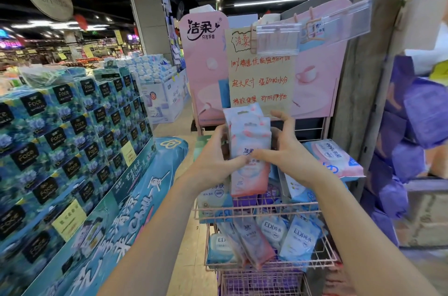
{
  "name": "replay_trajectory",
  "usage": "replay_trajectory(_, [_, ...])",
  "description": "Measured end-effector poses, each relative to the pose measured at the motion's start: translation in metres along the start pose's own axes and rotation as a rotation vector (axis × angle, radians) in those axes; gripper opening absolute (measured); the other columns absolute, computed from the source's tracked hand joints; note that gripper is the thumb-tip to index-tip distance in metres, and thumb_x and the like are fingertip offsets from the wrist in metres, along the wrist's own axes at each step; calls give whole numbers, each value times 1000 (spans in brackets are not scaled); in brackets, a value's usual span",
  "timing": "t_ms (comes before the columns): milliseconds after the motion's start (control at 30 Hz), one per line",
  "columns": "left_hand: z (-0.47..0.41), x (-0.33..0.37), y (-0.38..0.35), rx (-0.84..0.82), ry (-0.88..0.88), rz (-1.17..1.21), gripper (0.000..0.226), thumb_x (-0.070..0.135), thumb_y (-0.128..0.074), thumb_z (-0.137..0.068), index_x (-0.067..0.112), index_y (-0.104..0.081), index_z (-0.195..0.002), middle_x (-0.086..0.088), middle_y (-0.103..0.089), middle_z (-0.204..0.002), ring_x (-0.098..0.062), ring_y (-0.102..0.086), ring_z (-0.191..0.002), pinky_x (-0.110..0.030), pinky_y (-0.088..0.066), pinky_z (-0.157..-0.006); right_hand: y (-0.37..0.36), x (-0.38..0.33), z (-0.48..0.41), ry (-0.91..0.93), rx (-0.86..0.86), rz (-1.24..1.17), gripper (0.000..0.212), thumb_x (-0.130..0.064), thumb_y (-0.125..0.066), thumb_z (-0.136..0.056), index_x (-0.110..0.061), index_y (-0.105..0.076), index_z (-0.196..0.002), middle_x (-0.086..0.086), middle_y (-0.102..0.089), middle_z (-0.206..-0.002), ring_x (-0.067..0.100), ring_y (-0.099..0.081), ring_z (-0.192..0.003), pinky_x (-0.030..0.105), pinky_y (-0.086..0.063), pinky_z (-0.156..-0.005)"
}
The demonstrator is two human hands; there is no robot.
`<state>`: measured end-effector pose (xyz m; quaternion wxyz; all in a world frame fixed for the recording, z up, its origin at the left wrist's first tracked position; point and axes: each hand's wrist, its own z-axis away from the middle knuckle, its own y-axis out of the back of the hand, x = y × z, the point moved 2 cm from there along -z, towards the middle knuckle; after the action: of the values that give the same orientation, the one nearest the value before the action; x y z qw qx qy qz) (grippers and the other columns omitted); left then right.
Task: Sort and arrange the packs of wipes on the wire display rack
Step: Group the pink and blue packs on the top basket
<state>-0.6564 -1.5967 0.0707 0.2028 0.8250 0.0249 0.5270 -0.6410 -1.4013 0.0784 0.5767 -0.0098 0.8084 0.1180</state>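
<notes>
while both hands are gathering the slim pink packs of wipes (249, 150) above the wire display rack (257, 209), squaring their edges before lowering them is looking wise, so they are sliding upright into one basket. the left hand (213, 157) is clamping the stack's left edge, and the right hand (286, 152) is pressing its thumb across the front, fingers (283, 123) curling behind the right edge.
</notes>
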Motion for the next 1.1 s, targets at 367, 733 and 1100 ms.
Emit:
replay_trajectory(367, [-8,-2,12,17,-78,-548,73,65,-83,-73,30,-53,-130,21,-63,-124,-6,-56,-118,-34,-39,-104,-5,4,3,38,-46,212,79,-9,-81,-83,-35,-40,-146,-22,-65,-128,-5,-62,-118,26,-56,-94])
replay_trajectory(733, [-10,-38,8,129,4,-864,100,83,-77,-55,34,-48,-137,8,-38,-129,-18,-33,-123,-31,-20,-99,-22,44,-5,-139,-8,446,82,-27,-82,-82,-28,-32,-147,-18,-56,-123,-12,-55,-95,9,-44,-71])
replay_trajectory(1100, [-16,-33,8,109,69,-933,95,84,-73,-62,31,-49,-137,3,-36,-135,-24,-29,-129,-39,-19,-105,-17,51,-7,-169,3,453,83,-31,-77,-85,-38,-29,-153,-17,-57,-134,7,-62,-118,34,-56,-96])
